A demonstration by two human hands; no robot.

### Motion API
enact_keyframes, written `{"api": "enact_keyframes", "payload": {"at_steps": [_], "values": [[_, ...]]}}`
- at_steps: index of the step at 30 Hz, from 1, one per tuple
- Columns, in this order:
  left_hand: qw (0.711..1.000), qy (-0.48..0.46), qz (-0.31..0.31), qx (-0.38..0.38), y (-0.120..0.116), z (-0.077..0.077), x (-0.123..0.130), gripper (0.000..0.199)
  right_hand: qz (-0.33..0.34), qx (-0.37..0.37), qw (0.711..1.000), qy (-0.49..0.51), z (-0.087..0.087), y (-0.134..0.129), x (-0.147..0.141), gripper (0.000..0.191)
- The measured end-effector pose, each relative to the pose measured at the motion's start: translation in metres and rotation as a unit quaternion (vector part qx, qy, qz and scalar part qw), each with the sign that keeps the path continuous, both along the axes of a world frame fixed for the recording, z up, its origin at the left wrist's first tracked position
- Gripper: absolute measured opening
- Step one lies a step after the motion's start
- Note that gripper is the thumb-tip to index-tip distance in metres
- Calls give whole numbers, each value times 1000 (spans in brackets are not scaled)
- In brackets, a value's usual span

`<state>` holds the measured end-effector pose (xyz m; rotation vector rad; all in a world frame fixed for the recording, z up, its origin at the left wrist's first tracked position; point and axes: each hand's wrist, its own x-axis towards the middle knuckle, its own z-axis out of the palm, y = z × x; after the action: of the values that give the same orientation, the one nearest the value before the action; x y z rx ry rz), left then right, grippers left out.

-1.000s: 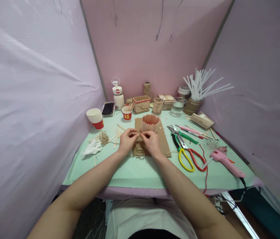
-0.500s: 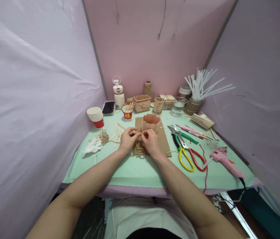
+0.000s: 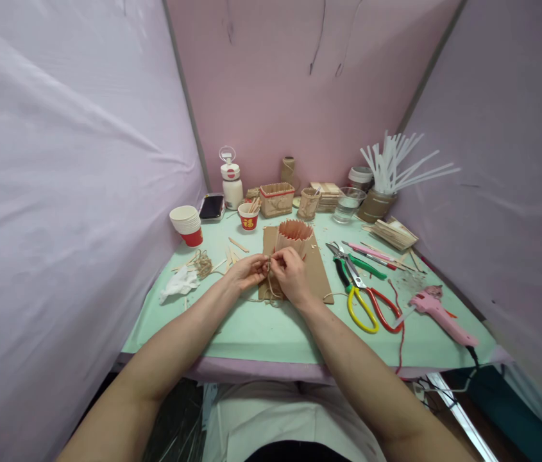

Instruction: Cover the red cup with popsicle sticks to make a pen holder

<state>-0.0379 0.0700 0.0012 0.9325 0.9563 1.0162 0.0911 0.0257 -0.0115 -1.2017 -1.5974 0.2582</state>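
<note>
Over the cardboard sheet (image 3: 319,273), my left hand (image 3: 250,269) and my right hand (image 3: 290,273) meet fingertip to fingertip. Both pinch a thin piece of brown twine (image 3: 271,277), whose loose loops hang down onto the cardboard. Just behind my right hand stands a round cup-like piece (image 3: 294,235) with a jagged rim of wooden sticks. A tangled bundle of twine (image 3: 202,264) lies left of my left hand, beside a crumpled white tissue (image 3: 179,284).
Scissors (image 3: 357,279), green-handled pliers (image 3: 340,273) and a pink glue gun (image 3: 444,317) lie at the right. Paper cups (image 3: 186,226), a phone (image 3: 211,207), a white bottle (image 3: 231,186), a stick basket (image 3: 276,199) and a water bowl (image 3: 346,206) stand behind.
My left hand has turned and its fingers have shifted slightly, with twine now hanging below the fingertips. My right hand stays almost in place. The whole view has moved a little.
</note>
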Motion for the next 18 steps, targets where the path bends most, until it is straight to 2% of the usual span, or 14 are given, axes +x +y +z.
{"api": "enact_keyframes", "payload": {"at_steps": [5, 8, 10, 12, 15, 18], "values": [[1000, -21, 8, 22, -4, 4, -1, 20, -9, 29, 999, 28, 4, -2, -1, 12], [992, -1, 50, 117, -10, 5, 0, 30, -12, 8, 999, 48, 5, -1, -1, 11], [977, 47, 70, 196, -13, 4, 2, 29, -15, -4, 998, 56, 4, -1, -1, 11], [962, 94, 76, 244, -15, 2, 3, 26, -20, -9, 998, 59, 4, 0, 0, 12], [951, 132, 80, 267, -14, 0, 4, 23, -21, -8, 998, 55, 2, 2, 1, 11], [957, 131, 64, 250, -11, -2, 5, 24, -17, -1, 999, 47, 1, 3, 2, 10]]}}
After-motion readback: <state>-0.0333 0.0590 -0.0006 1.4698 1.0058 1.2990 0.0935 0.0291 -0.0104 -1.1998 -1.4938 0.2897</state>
